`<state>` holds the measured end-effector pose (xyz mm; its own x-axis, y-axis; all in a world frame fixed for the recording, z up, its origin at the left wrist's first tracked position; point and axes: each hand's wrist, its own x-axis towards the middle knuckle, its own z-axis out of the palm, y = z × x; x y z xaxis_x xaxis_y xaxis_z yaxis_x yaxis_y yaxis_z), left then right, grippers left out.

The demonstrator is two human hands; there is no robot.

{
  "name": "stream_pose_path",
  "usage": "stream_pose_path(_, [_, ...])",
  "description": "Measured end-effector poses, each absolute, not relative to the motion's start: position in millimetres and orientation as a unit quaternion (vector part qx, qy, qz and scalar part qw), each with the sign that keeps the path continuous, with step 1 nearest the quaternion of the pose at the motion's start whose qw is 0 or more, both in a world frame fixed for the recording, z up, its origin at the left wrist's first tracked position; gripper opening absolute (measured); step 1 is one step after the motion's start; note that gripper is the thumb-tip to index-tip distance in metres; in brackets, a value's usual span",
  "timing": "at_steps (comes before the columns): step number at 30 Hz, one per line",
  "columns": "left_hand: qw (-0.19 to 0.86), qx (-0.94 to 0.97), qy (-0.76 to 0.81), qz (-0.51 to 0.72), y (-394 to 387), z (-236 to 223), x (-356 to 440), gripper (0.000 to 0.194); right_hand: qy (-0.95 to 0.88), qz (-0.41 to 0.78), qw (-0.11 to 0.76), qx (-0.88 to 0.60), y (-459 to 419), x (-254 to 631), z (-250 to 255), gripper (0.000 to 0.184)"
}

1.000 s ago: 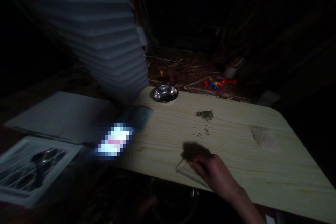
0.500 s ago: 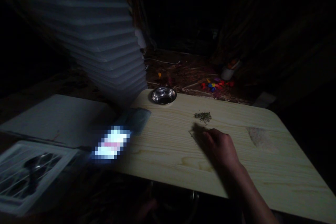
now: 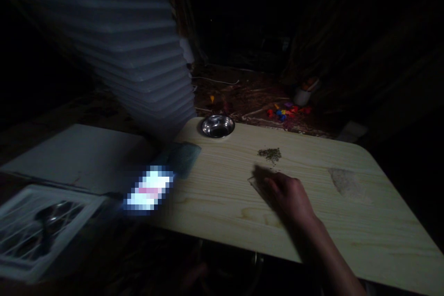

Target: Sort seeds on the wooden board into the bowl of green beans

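My right hand point(image 3: 291, 194) is low over the pale wooden table point(image 3: 222, 194), its fingers curled and pressed together. Anything inside that grip is hidden. Just beyond my fingertips lies a small heap of greenish-brown seed-like bits point(image 3: 270, 154), with a few grains scattered nearer the hand. A thin pale line, perhaps a stalk, shows left of my fingers. At the table's far left edge stands a shiny metal bowl point(image 3: 218, 126), with something dark at its bottom. Below the near edge, a dim skin-toned shape may be my left hand point(image 3: 196, 274); its fingers cannot be made out.
A glowing, blurred-out screen point(image 3: 149, 189) is by the table's left side, near a dark cloth point(image 3: 183, 157). Left of it are a white surface point(image 3: 79, 157) and a white rack point(image 3: 45, 231) holding a ladle. Tall stacked grey sheets point(image 3: 138, 55) rise behind. Colourful toys point(image 3: 286, 112) lie beyond.
My right hand has dropped slightly toward me, its fingers still closed. The heap and the bowl stay put; the view has shifted a little.
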<state>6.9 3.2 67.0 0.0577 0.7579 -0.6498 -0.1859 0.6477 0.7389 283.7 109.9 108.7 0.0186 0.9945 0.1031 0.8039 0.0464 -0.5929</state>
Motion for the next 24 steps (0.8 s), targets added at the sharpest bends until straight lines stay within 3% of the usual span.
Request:
stream_pose_path(7, [0.676, 0.238, 0.604, 0.350, 8, 63, 5, 0.026, -0.683, 0.187, 0.263, -0.655, 110, 280, 111, 0.030])
stream_pose_path(17, [0.665, 0.236, 0.615, 0.352, 1, 62, 6, 0.025, -0.758, 0.134, 0.202, -0.605, 147, 245, 115, 0.030])
stream_pose_path(24, [0.650, 0.229, 0.624, 0.370, 3, 61, 3, 0.025, -0.809, 0.171, 0.174, -0.534, 152, 225, 116, 0.020])
